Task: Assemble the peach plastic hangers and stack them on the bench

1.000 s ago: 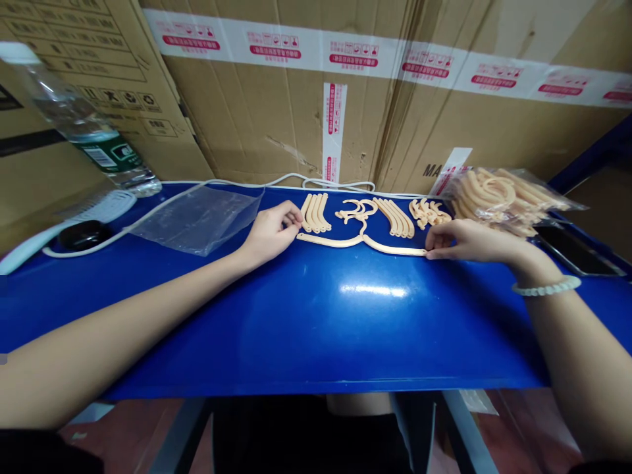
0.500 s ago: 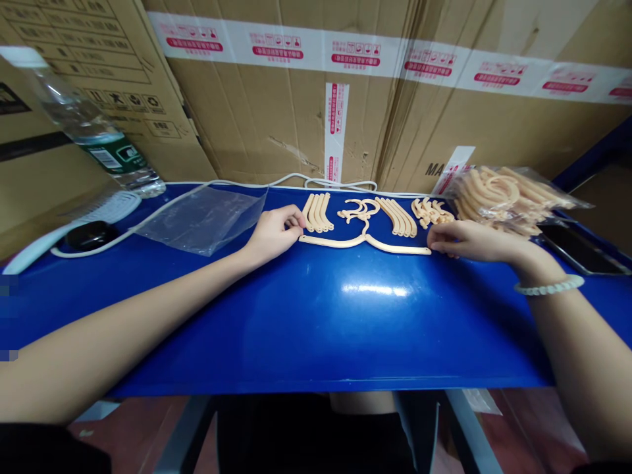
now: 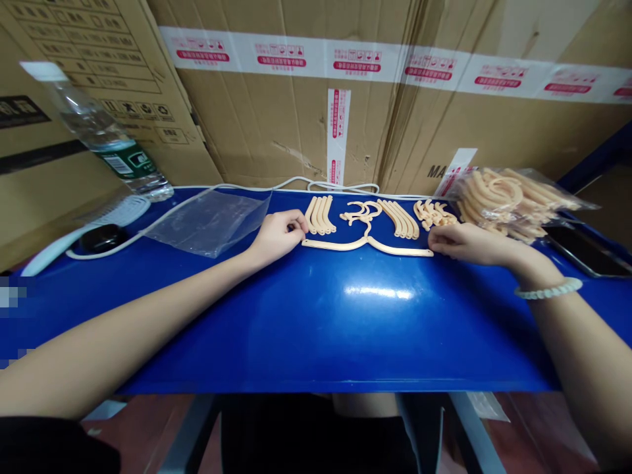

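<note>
A beige plastic clothes hanger (image 3: 340, 245) lies on the blue table with its two curved arms spread and its hook pointing away from me. My left hand (image 3: 281, 237) is at the hanger's left tip, thumb and fingers pinched together. At the right tip rests my right hand (image 3: 457, 242), its fingers curled closed against the arm's end. Behind the hanger are a row of loose hanger arms (image 3: 320, 215) on the left, several hooks (image 3: 363, 212) in the middle, another row of arms (image 3: 401, 219), and a pile of small curved pieces (image 3: 433, 214) on the right.
A clear bag of beige parts (image 3: 513, 201) sits at the right, beside a phone (image 3: 590, 250). Leftward lie a flat plastic bag (image 3: 212, 224), a white cable (image 3: 172, 214), a hairbrush (image 3: 123, 209), a black object (image 3: 103, 238) and a water bottle (image 3: 123, 158). Cardboard boxes (image 3: 266, 118) stand behind.
The view has shifted slightly. Both hands remain at the ends of the hanger, and the parts stay where they were.
</note>
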A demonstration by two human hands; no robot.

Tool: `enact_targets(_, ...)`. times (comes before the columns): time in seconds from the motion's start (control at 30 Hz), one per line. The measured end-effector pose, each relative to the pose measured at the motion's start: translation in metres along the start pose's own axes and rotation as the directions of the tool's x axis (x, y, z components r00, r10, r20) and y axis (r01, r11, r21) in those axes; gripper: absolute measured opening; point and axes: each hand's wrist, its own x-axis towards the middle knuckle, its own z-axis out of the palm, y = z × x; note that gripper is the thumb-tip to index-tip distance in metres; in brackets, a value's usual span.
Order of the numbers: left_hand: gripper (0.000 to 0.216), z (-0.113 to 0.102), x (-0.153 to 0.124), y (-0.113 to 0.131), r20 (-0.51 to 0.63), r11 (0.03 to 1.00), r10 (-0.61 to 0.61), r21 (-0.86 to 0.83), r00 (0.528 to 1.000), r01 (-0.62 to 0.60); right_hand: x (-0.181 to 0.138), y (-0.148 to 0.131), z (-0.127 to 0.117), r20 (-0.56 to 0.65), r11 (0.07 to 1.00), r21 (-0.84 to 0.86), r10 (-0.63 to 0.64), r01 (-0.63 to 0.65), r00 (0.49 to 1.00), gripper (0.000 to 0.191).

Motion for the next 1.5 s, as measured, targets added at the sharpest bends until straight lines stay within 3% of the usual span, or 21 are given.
enact_targets(0.43, 0.019, 0.0, -0.001, -0.003, 0.014, 1.0, 0.011, -0.026, 1.0, -0.011, 0.0, -0.002, -0.001, 0.002, 1.0, 0.017, 0.008, -0.008, 1.0, 0.02)
enact_targets(0.63, 0.021, 0.002, 0.002, -0.007, -0.076, 0.997, -0.004, -0.074, 0.997, -0.002, 0.001, 0.001, -0.001, 0.006, 0.999, 0.038, -0.015, 0.015, 1.0, 0.024)
enact_targets(0.73, 0.028, 0.002, 0.004, -0.008, -0.097, 1.0, 0.022, -0.007, 0.995, -0.022, 0.001, 0.003, -0.001, 0.006, 0.999, 0.042, -0.013, 0.012, 1.0, 0.026)
enact_targets(0.87, 0.03, 0.002, 0.004, -0.009, -0.058, 0.995, 0.064, 0.082, 0.996, -0.06, 0.002, 0.006, 0.0, 0.001, 0.999, 0.052, -0.004, 0.004, 1.0, 0.027)
enact_targets(1.2, 0.027, 0.002, 0.003, -0.012, 0.014, 0.979, 0.17, 0.112, 0.985, -0.171, 0.001, 0.005, -0.002, -0.014, 0.999, 0.044, 0.011, -0.01, 1.0, 0.028)
enact_targets(1.3, 0.03, 0.002, 0.003, -0.013, 0.036, 0.971, 0.185, 0.147, 0.982, -0.188, 0.0, -0.002, -0.002, -0.149, 1.0, 0.023, 0.006, -0.003, 0.989, 0.027)
enact_targets(1.4, 0.032, 0.002, 0.003, -0.013, 0.048, 0.964, 0.197, 0.173, 0.979, -0.203, 0.004, -0.016, -0.002, -0.335, 0.998, 0.041, -0.038, 0.055, 0.942, 0.026)
enact_targets(1.5, 0.031, 0.002, 0.003, -0.013, 0.054, 0.957, 0.218, 0.182, 0.974, -0.224, 0.019, -0.037, -0.003, -0.423, 0.992, 0.035, -0.095, 0.121, 0.901, 0.027)
